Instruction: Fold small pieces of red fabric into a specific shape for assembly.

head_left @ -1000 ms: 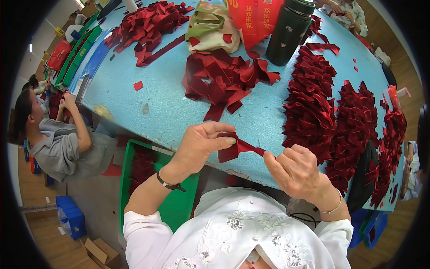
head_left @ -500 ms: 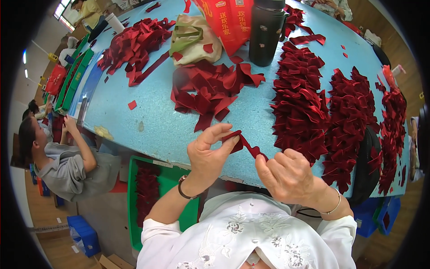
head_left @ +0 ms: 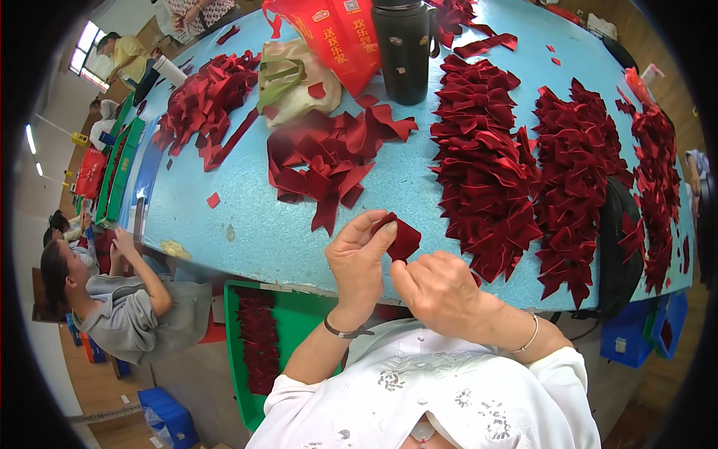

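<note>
Pinched between the thumb and fingers of my left hand [head_left: 360, 251] is a folded piece of dark red velvety ribbon [head_left: 404, 241], just off the table's near edge. My right hand [head_left: 441, 288] is closed close beside it, its thumb side by the ribbon's lower edge. A sliver of red shows past the knuckles of that hand, so it also grips ribbon, though most of what lies inside is hidden. Beyond my hands lies a loose heap of cut red ribbon pieces [head_left: 318, 161]. To the right, finished-looking red bows [head_left: 482, 172] are stacked in a long row.
The blue table [head_left: 254, 232] carries more bow rows [head_left: 572, 194], another ribbon heap [head_left: 206, 101], a cream bag [head_left: 321, 101], a red bag [head_left: 336, 45] and a black bottle [head_left: 402, 56]. A green crate [head_left: 239, 359] stands below left. A co-worker in grey [head_left: 153, 314] sits left.
The ribbon stretched between my hands is now a folded flap in my left fingers. My right hand has come lower and closer to the left one. The view has shifted slightly.
</note>
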Available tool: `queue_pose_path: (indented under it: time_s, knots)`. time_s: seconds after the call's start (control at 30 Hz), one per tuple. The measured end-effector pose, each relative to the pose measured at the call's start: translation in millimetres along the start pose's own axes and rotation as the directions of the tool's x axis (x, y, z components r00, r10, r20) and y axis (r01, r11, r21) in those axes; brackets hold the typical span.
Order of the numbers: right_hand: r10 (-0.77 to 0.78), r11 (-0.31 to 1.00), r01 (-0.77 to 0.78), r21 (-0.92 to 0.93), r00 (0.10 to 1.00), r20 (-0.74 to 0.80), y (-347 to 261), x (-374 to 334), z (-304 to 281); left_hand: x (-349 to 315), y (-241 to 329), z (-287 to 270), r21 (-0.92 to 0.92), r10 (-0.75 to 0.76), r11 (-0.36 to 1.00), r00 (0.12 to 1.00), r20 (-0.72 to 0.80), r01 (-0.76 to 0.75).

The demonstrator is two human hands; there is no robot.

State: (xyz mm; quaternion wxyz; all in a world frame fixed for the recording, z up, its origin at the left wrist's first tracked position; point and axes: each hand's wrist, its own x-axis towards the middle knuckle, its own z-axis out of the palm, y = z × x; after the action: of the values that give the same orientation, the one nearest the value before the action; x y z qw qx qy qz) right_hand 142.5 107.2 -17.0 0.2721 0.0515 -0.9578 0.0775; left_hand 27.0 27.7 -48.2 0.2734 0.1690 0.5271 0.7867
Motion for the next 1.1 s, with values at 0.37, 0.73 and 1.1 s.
queue_pose_path:
  time_s: [0.37, 0.73, 1.1]
  knots:
    - [0.397, 0.879, -0.362, 0.31, 0.916, -0.059, 2.5, -6.5, 15.5, -2.5, -6.1, 9.4, -0.165, -0.239, 0.959, 0.971, -0.023, 0.232]
    - [0.46, 0.858, -0.4, 0.323, 0.878, -0.135, 9.8, -8.4, 22.9, -12.1, -2.1, 14.3, -0.238, -0.341, 0.91, 0.939, 0.038, 0.34]
    - [0.45, 0.868, -0.393, 0.303, 0.881, -0.148, 8.7, -7.4, 18.8, -19.6, 1.4, 15.5, -0.299, -0.381, 0.881, 0.925, 0.01, 0.366]
